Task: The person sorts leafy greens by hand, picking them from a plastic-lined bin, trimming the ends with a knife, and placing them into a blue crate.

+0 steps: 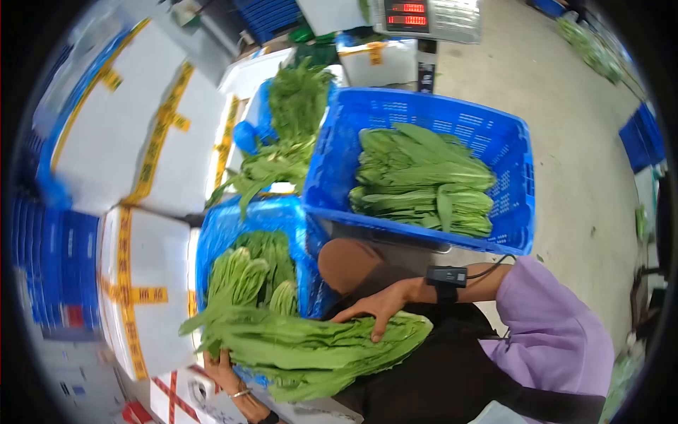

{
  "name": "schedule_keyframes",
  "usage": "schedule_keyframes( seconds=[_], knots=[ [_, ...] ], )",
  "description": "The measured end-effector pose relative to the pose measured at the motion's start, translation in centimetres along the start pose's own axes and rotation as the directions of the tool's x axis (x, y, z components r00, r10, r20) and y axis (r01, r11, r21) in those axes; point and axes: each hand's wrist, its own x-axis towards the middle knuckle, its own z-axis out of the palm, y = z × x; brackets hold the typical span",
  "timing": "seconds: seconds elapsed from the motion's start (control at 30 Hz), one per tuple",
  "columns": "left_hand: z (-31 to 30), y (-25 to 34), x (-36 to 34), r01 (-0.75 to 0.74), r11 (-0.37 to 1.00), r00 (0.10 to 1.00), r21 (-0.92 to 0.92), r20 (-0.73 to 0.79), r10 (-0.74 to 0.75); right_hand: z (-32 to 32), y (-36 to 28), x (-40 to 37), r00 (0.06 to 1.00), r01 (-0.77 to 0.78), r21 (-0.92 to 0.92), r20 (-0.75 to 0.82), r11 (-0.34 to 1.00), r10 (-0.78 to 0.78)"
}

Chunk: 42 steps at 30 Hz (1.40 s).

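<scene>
A long bunch of leafy greens [296, 346] lies across my lap, leaf tips to the left and pale stem end to the right. My right hand [381, 307] rests on top near the stem end, fingers spread. At the leafy end, my left hand [224, 374] holds the bunch from below, its fingers partly hidden by leaves. Just beyond the bunch is a box lined with blue plastic [212, 233], with more greens [244, 272] inside. A blue crate [420, 227] stands ahead of me with several bunches of greens [427, 177] lying in it.
White foam boxes [145, 283] with yellow tape stack at the left. Another box of loose greens [300, 106] stands beyond the lined box. A scale with a red display [438, 21] is at the top. A red-taped white box [176, 399] sits at lower left.
</scene>
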Motion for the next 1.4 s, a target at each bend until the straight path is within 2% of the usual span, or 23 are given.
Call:
schedule_keyframes(
  seconds=[0.03,0.17,0.2,0.23,0.27,0.3,0.4,0.47,0.53,0.6,0.63,0.67,0.7,0.77,0.83,0.93,0.97,1.03,1.2,1.27,1.3,1.37,1.4],
  knots=[
    [-2.3,-3.2,1.5,-0.116,0.993,0.992,-0.027,0.05,0.117,-0.1,0.3,0.1,1.0,0.029,-0.031,0.001,0.999,-0.029],
    [-5.7,-5.7,4.3,-0.367,0.817,0.916,0.445,0.018,0.402,0.5,-1.7,-0.4,0.998,0.048,0.166,0.035,0.985,-0.055],
    [-8.1,-7.7,5.5,-0.219,0.925,0.968,0.31,-0.054,0.247,0.6,-2.7,-1.0,0.996,0.063,0.242,0.049,0.968,-0.077],
    [-9.1,-7.5,6.5,0.036,0.907,0.998,-0.42,-0.027,-0.052,0.4,-3.5,-1.7,0.993,0.076,0.316,0.063,0.946,-0.101],
    [-9.2,-8.3,6.3,0.04,0.958,0.996,-0.283,-0.066,-0.061,-0.1,-3.7,-2.7,0.993,0.079,0.321,0.054,0.944,-0.102],
    [-7.4,-6.5,4.7,0.046,0.989,0.992,-0.14,-0.106,-0.061,-0.9,-4.1,-4.1,0.991,0.137,0.21,-0.045,0.968,-0.13],
    [-6.2,-8.8,2.9,0.005,1.0,0.991,-0.028,-0.136,-0.008,-4.6,-6.7,-9.8,0.905,0.165,-0.27,-0.34,0.949,-0.254],
    [-3.1,-5.6,-0.1,0.066,0.998,0.991,-0.019,-0.118,-0.068,-7.4,-9.5,-15.1,0.793,-0.219,-0.53,-0.585,0.819,-0.166],
    [-2.3,-5.4,-1.1,0.122,0.992,0.985,-0.036,-0.115,-0.125,-8.9,-13.2,-19.4,0.655,-0.236,-0.496,-0.717,0.835,-0.241],
    [-2.4,-6.5,-1.6,0.122,0.991,0.983,-0.06,-0.133,-0.13,-10.6,-16.1,-22.9,0.608,-0.351,-0.659,-0.701,0.665,-0.374],
    [-2.5,-6.8,-1.9,0.119,0.99,0.98,-0.08,-0.15,-0.13,-10.7,-17.0,-24.1,0.601,-0.331,-0.662,-0.697,0.673,-0.391],
    [-2.3,-6.6,-2.4,0.12,0.99,0.979,-0.08,-0.159,-0.131,-11.7,-16.7,-25.5,0.579,-0.504,-0.72,-0.692,0.478,-0.432],
    [-2.0,-6.4,-2.9,0.12,0.988,0.977,-0.099,-0.163,-0.135,-12.3,-15.8,-26.8,0.587,-0.497,-0.727,-0.684,0.475,-0.433],
    [-1.6,-6.2,-3.7,0.122,0.985,0.973,-0.119,-0.18,-0.142,-14.0,-12.2,-29.5,0.458,-0.866,-0.5,-0.792,0.0,-0.404],
    [-1.3,-6.7,-4.2,0.097,0.978,0.972,-0.186,-0.195,-0.134,-17.0,-3.9,-32.9,0.356,-0.916,-0.241,-0.857,-0.32,-0.373],
    [-1.9,-7.0,-4.6,0.139,0.978,0.966,-0.154,-0.195,-0.168,-16.2,0.9,-33.5,0.273,-0.951,-0.237,-0.946,-0.2,-0.175],
    [-1.8,-6.6,-5.3,0.169,0.975,0.957,-0.143,-0.212,-0.197,-16.6,1.2,-33.3,0.282,-0.949,-0.248,-0.944,-0.197,-0.172],
    [-2.2,-7.0,-6.0,0.195,0.973,0.952,-0.123,-0.214,-0.218,-16.8,1.5,-32.8,0.244,-0.969,-0.242,-0.905,-0.05,-0.35],
    [-2.0,-8.6,-6.9,0.305,0.948,0.936,-0.092,-0.156,-0.317,-20.4,4.3,-33.1,0.174,-0.984,-0.177,-0.925,-0.021,-0.338],
    [-2.1,-9.2,-7.6,0.315,0.948,0.936,-0.054,-0.15,-0.319,-22.0,7.4,-33.7,0.056,-0.994,-0.07,-0.986,0.081,-0.158],
    [-2.0,-9.5,-8.0,0.32,0.947,0.939,-0.017,-0.123,-0.32,-22.3,7.7,-33.0,0.085,-0.992,-0.098,-0.984,0.078,-0.159],
    [-2.0,-10.2,-8.9,0.341,0.94,0.927,-0.016,-0.162,-0.339,-22.9,8.0,-31.6,-0.035,-0.998,0.039,-0.996,-0.043,-0.078],
    [-2.3,-11.0,-9.3,0.349,0.937,0.924,-0.033,-0.154,-0.349,-23.2,7.9,-31.5,-0.019,-0.999,0.022,-0.997,-0.043,-0.078]
  ],
)
